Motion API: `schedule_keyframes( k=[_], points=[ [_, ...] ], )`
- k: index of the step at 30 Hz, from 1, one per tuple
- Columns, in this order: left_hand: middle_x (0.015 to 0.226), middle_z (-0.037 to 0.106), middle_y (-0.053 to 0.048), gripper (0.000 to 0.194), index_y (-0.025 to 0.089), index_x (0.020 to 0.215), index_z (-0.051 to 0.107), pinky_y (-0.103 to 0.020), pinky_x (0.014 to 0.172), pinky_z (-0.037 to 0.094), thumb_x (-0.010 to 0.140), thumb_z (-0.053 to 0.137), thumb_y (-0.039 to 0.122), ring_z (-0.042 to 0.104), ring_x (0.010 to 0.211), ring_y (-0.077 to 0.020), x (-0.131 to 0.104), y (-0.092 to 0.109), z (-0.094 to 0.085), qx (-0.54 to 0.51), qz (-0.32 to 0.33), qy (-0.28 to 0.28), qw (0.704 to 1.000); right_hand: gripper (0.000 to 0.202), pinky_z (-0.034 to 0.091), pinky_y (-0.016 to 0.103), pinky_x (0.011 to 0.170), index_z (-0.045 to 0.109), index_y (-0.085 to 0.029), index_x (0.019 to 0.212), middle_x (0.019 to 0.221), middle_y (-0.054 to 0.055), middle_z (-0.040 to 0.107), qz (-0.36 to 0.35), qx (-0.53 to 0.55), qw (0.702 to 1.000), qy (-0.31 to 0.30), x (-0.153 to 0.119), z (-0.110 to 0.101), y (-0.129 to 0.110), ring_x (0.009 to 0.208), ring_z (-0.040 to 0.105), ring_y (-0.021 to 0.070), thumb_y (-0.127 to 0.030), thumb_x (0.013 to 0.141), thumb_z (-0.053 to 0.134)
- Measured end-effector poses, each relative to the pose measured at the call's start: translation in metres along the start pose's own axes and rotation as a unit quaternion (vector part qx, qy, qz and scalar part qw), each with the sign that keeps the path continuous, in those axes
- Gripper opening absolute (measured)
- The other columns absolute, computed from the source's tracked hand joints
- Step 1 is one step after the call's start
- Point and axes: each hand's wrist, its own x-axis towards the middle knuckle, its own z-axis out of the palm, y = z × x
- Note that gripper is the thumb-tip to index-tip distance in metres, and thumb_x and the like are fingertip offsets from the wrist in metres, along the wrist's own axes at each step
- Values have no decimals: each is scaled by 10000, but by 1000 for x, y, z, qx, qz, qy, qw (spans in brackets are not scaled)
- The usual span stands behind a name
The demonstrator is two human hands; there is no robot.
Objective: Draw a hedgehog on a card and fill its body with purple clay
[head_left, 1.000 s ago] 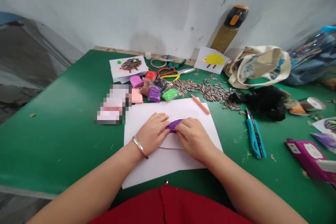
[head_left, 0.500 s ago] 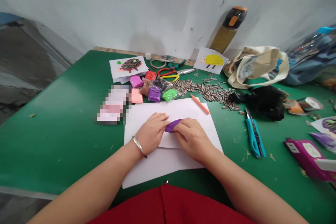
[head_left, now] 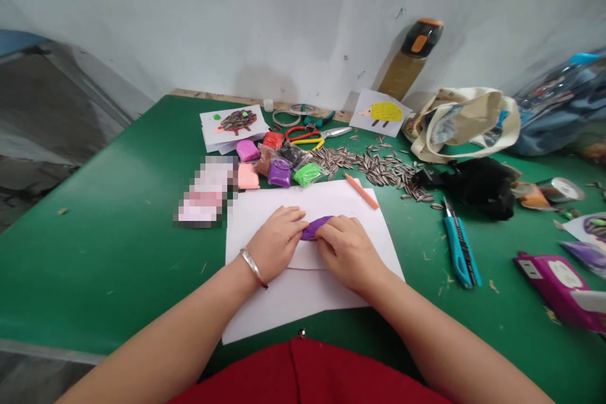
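A flattened oval of purple clay (head_left: pixel 314 228) lies on white paper (head_left: pixel 265 309) in front of me. My left hand (head_left: pixel 278 238), with a silver bangle at the wrist, rests on the paper with its fingertips at the clay's left end. On the right end, my right hand (head_left: pixel 349 246) has its bent fingers pressed together on the clay, covering part of it. An orange pen (head_left: pixel 362 191) lies across the paper's upper right.
Behind the paper are bagged clay (head_left: pixel 279 173), pliers (head_left: pixel 303 134) and sunflower seeds (head_left: pixel 386 167). Hedgehog pictures (head_left: pixel 237 122), a blurred phone (head_left: pixel 206 191), a teal cutter (head_left: pixel 460 251), a cloth bag (head_left: pixel 466 120) and a purple device (head_left: pixel 558 287) surround it.
The view has shifted slightly, so everything sits a little lower. Both hands remain at the purple clay, with little visible movement of the fingers.
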Motion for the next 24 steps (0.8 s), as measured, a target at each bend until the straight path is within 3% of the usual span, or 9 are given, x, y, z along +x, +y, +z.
schedule_keyframes(
  k=[24],
  points=[
    [1198,656,-143,290,113,1085,680,-495,1056,429,918,444,98,563,1176,-263,2,-1,-1,-4,9,-28,1000,145,318,330,740,644,-175,854,839,54,628,7,-24,1000,-4,4,5,-12,835,539,203,-124,859,509]
  ],
)
